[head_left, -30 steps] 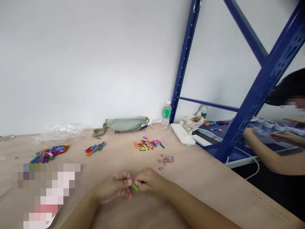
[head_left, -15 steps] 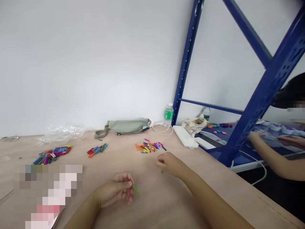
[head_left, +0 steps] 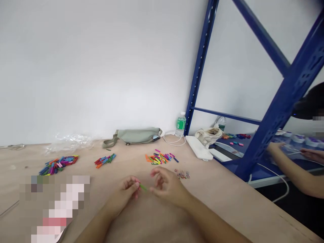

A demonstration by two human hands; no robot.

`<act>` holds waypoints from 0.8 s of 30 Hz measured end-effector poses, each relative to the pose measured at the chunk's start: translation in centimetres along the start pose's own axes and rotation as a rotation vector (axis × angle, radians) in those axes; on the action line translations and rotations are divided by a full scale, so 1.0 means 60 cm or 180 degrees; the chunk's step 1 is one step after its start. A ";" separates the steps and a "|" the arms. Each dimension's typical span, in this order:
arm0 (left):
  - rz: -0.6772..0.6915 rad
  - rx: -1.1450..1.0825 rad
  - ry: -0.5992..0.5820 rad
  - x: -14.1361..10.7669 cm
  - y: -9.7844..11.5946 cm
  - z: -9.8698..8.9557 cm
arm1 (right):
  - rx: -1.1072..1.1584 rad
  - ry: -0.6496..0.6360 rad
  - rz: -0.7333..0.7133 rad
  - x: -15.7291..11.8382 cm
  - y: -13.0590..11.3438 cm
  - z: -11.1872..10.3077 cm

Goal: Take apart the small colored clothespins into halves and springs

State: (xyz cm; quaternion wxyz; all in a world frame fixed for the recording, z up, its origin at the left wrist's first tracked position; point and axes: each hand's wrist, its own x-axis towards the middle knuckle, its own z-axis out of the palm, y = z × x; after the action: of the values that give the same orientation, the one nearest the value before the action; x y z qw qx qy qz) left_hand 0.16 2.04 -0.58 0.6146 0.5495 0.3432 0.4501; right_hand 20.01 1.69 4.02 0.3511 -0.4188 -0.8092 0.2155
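Observation:
Between the thumb and fingers of my left hand (head_left: 129, 189) is a thin green stick-like piece (head_left: 143, 187), its free end pointing right. My right hand (head_left: 168, 187) is close to that end, fingers curled but apart, with nothing visible in them. Behind my right wrist lies a scatter of small metallic and coloured bits (head_left: 182, 174). Beyond the hands is a loose pile of coloured pieces (head_left: 160, 158). Another small pile (head_left: 105, 160) lies left of it, and a bigger pile of coloured clothespin-like pieces (head_left: 58, 164) is farther left.
A grey-green pouch (head_left: 139, 135), a water bottle (head_left: 181, 124) and a white case (head_left: 199, 147) stand along the back. Clear plastic wrap (head_left: 68, 143) lies at back left. A blue rack post (head_left: 274, 98) rises at right; past it are another person's arms (head_left: 291, 168).
My right hand has moved left and down toward the green piece, uncovering the small bits, and its fingers have opened. My left hand has risen slightly, still holding the piece. The view has shifted slightly.

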 end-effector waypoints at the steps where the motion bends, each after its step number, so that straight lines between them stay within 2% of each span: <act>1: 0.0017 0.0150 -0.0024 0.000 0.001 -0.001 | 0.0160 -0.0049 -0.0188 -0.004 -0.009 0.015; 4: 0.0012 0.0417 -0.0171 -0.001 0.005 0.000 | 0.0228 -0.0145 -0.0483 -0.011 -0.022 0.046; 7: -0.0015 0.0350 -0.0078 -0.002 0.005 0.002 | 0.0016 -0.0073 -0.0466 -0.003 -0.015 0.050; 12: -0.0031 -0.0155 0.0453 0.007 -0.004 0.001 | -0.0374 0.0323 -0.0221 0.057 0.019 0.008; 15: 0.0097 -0.0044 0.0816 0.013 -0.006 -0.007 | -0.0657 0.0607 0.0041 0.100 0.038 -0.021; 17: 0.0201 0.0069 0.1051 0.017 -0.004 -0.015 | -0.0732 0.0681 0.0121 0.112 0.042 -0.022; 19: 0.0287 0.0133 0.1240 0.020 -0.003 -0.026 | -0.0765 0.0682 0.0167 0.104 0.039 -0.003; 21: 0.0376 0.0212 0.1452 0.022 -0.003 -0.037 | -0.0674 0.0544 0.0194 0.078 0.029 0.032; 24: 0.0496 0.0324 0.1711 0.023 -0.005 -0.054 | -0.0084 0.0067 0.0233 0.031 0.009 0.086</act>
State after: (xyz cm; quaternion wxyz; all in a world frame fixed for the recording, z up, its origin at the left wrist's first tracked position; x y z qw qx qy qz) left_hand -2.26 4.52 -1.30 0.4367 0.4653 0.4726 0.6078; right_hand 15.68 3.23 0.96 0.3459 -0.4551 -0.7924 0.2130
